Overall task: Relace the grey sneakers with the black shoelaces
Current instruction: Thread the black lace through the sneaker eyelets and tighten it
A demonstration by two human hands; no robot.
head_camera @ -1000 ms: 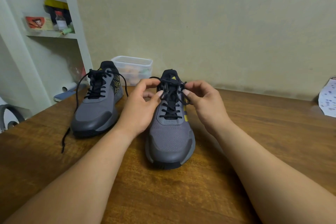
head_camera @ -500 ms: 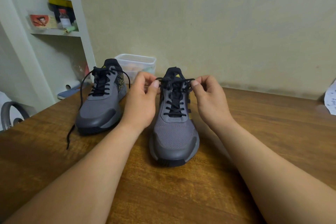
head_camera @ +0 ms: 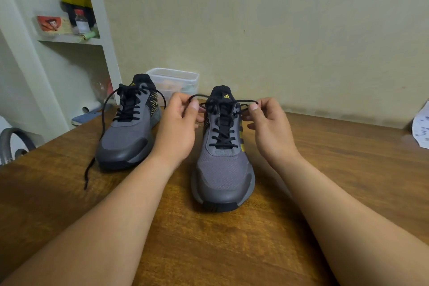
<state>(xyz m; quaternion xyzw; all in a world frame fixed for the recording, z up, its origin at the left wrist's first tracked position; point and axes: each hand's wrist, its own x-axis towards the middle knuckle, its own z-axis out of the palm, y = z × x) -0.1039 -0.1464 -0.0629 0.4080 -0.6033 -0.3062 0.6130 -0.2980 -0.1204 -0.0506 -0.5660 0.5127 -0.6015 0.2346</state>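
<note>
Centre sneaker [head_camera: 222,169]: grey, upright on the wooden surface [head_camera: 325,169], toe toward the person, positioned between the two hands.
Centre shoelace [head_camera: 222,145]: black, crossed through every visible eyelet row up to the tongue. Both free ends are drawn out sideways at the top.
Left hand [head_camera: 178,127]: thumb and forefinger pinch the left free end, just beside the collar.
Right hand [head_camera: 270,127]: thumb and forefinger pinch the right free end. The other fingers are loosely curled.
Step in hand: judged as lacing complete on this sneaker, with the ends under tension ahead of a knot.
Next move: calls for an even pull on both ends, then crossing one end over the other without slackening the rows below.
Second sneaker [head_camera: 126,137]: grey, to the left and slightly further back.
Second shoelace [head_camera: 126,119]: black, laced but untied, with one end trailing onto the surface.
Count: sneakers, two; black shoelaces, two; hands, two.
Surroundings: one clear lidded container [head_camera: 176,79] at the wall behind the sneakers; one shelf unit [head_camera: 69,40] at left; one paper [head_camera: 421,127] at the right edge.
</note>
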